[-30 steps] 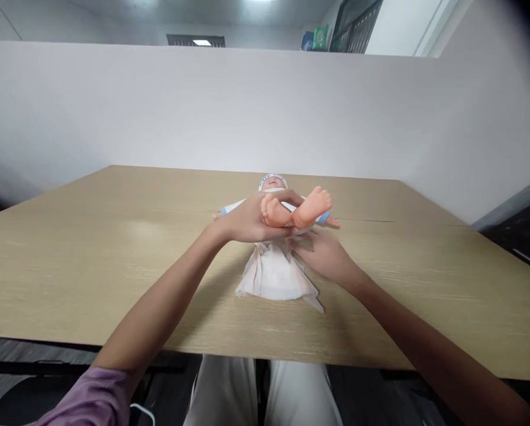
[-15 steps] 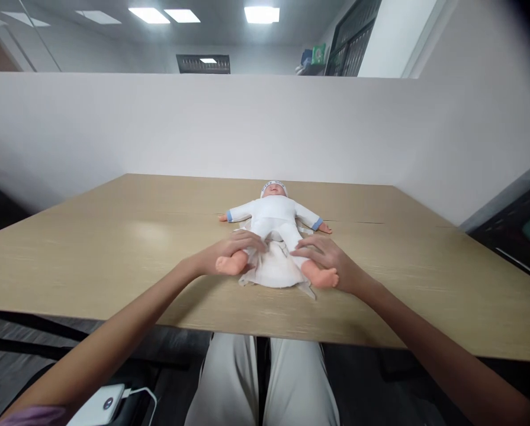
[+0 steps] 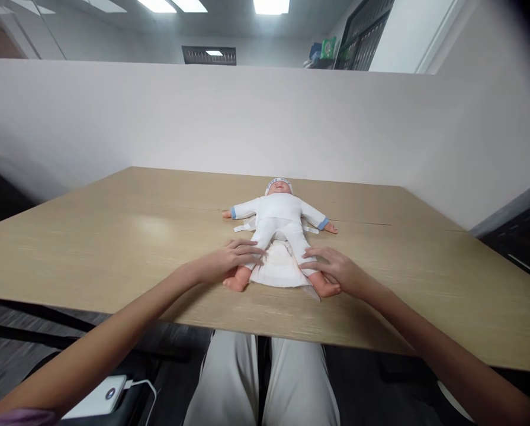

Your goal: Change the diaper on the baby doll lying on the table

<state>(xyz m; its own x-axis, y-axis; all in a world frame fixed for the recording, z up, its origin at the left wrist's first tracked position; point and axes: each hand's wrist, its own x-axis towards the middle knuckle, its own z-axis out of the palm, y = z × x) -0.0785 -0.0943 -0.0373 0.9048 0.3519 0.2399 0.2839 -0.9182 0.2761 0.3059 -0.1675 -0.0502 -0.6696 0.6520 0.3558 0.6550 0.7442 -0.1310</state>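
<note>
The doll (image 3: 277,222) lies face up on the bench (image 3: 113,236), its legs spread over a folded white cloth (image 3: 277,273). The left hand (image 3: 227,260) rests flat on one doll leg and the right hand (image 3: 336,271) on the other, both with fingers loose and gripping nothing. A white partition (image 3: 158,118) stands behind the doll.

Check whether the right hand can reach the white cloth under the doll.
Probably yes: the right hand rests at the doll's leg beside the white cloth, which lies uncovered between the legs.
</note>
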